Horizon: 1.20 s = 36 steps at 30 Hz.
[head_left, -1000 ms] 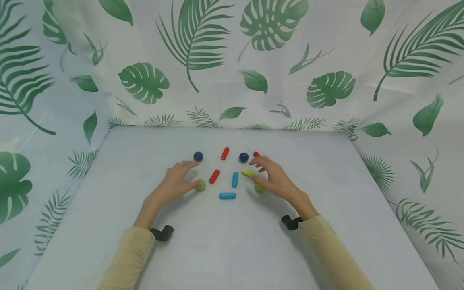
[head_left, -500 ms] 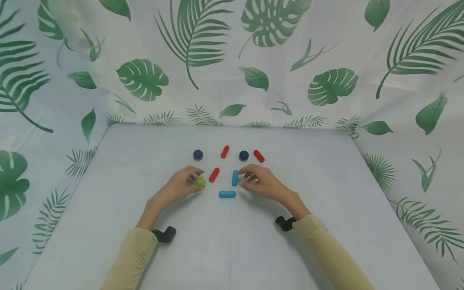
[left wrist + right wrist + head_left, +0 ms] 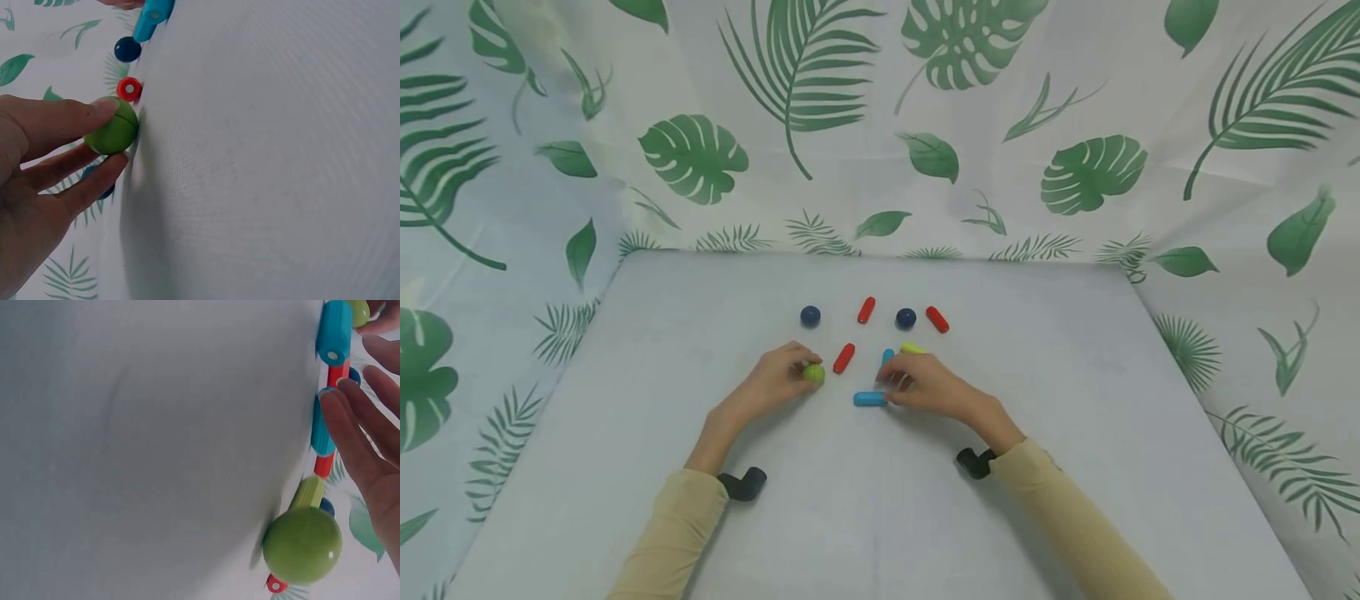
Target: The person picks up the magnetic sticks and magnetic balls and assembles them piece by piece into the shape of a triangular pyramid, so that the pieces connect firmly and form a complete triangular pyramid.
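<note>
At the left of the group, my left hand pinches a green ball between thumb and fingertips, down at the table. My right hand hovers over two blue sticks, its fingers loosely bent and apart. The nearer blue stick lies crosswise beside the right thumb; the other blue stick points away, partly covered by the fingers. Whether the right fingers touch either cannot be told. A second green ball shows in the right wrist view; in the head view the right hand hides it.
Red sticks lie around: one in the middle, one farther back, one at right. Two dark blue balls, the left ball and the right ball, sit behind. A yellow-green stick lies behind the right hand. Leaf-printed cloth surrounds the white table.
My left fingers have closed round the green ball. The right hand has moved left and nearer, from the yellow-green stick to the blue sticks, uncovering the right red stick.
</note>
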{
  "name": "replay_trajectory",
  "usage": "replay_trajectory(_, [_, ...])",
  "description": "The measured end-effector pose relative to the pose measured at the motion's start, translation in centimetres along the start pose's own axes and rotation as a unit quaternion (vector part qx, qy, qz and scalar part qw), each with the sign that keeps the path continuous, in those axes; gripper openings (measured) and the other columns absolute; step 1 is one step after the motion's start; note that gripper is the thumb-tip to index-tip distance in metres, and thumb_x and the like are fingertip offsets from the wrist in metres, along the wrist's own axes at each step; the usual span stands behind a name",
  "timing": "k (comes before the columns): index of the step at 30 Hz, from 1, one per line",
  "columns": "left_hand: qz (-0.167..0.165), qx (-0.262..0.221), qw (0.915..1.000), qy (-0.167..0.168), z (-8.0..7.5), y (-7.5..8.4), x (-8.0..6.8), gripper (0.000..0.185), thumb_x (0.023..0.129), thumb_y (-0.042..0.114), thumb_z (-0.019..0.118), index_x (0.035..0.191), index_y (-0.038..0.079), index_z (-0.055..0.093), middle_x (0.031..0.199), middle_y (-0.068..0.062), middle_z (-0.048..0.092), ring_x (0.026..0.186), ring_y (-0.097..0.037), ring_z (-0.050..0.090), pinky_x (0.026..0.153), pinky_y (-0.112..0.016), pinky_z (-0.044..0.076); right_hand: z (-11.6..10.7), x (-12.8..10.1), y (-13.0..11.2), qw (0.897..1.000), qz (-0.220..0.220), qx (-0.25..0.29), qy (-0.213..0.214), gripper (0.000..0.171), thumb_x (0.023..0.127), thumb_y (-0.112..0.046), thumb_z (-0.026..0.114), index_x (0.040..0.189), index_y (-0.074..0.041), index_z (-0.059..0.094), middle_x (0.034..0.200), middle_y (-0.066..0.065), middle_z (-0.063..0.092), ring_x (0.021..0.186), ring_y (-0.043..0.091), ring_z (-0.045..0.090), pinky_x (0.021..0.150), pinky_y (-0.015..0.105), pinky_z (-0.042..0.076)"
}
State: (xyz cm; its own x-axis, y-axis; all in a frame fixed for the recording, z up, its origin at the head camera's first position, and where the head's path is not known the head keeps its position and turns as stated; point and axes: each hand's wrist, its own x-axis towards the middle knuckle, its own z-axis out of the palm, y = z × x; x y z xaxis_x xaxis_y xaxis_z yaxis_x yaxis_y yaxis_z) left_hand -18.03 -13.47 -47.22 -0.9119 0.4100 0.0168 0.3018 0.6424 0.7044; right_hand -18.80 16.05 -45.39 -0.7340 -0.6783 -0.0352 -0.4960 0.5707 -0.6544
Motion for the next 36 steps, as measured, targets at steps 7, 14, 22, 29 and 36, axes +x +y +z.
replay_trajectory(7, [-0.011,-0.005,0.9999,0.002,-0.1,0.1,-0.1,0.035,0.090,0.004,0.077,0.124,0.001,0.068,0.119,-0.013,0.067,0.108,-0.029,0.066,0.096,-0.044,0.056,0.8,0.5,-0.5,0.999,0.012,-0.028,-0.019,0.026,0.091,-0.012,0.079,0.115,-0.006,0.072,0.106,0.002,0.073,0.094,0.016,0.068,0.087,0.027,0.059])
replay_trajectory(14, [-0.003,-0.006,1.0000,0.003,0.0,0.4,-0.1,0.035,0.089,0.003,0.078,0.123,0.001,0.068,0.118,-0.012,0.068,0.106,-0.028,0.066,0.095,-0.043,0.057,1.1,0.8,-1.1,0.997,0.028,-0.069,-0.035,0.029,0.090,-0.013,0.080,0.118,-0.006,0.073,0.110,0.005,0.074,0.097,0.016,0.068,0.090,0.031,0.059])
replay_trajectory(22, [-0.014,-0.014,0.9997,-0.013,0.4,0.7,-0.1,0.035,0.090,0.004,0.077,0.124,0.003,0.069,0.119,-0.010,0.068,0.107,-0.026,0.066,0.096,-0.042,0.057,1.3,1.2,-0.9,0.994,0.000,-0.102,-0.027,0.026,0.092,-0.011,0.078,0.116,-0.005,0.075,0.107,0.005,0.075,0.095,0.015,0.066,0.089,0.028,0.058])
replay_trajectory(29, [-0.011,-0.023,0.9996,-0.013,0.6,0.9,-0.4,0.034,0.090,0.003,0.076,0.124,0.002,0.069,0.119,-0.010,0.068,0.107,-0.027,0.066,0.096,-0.042,0.057,1.2,1.4,-1.2,0.996,-0.011,-0.090,-0.010,0.026,0.092,-0.011,0.077,0.117,-0.003,0.075,0.107,0.006,0.076,0.093,0.016,0.067,0.089,0.029,0.059])
replay_trajectory(36, [0.009,-0.031,0.9994,-0.012,0.9,0.8,-0.5,0.034,0.089,0.002,0.077,0.122,0.000,0.069,0.118,-0.011,0.068,0.105,-0.027,0.066,0.095,-0.043,0.057,0.9,2.0,-1.6,0.996,-0.017,-0.084,-0.004,0.025,0.092,-0.008,0.076,0.116,-0.002,0.075,0.106,0.007,0.075,0.093,0.017,0.068,0.087,0.028,0.058])
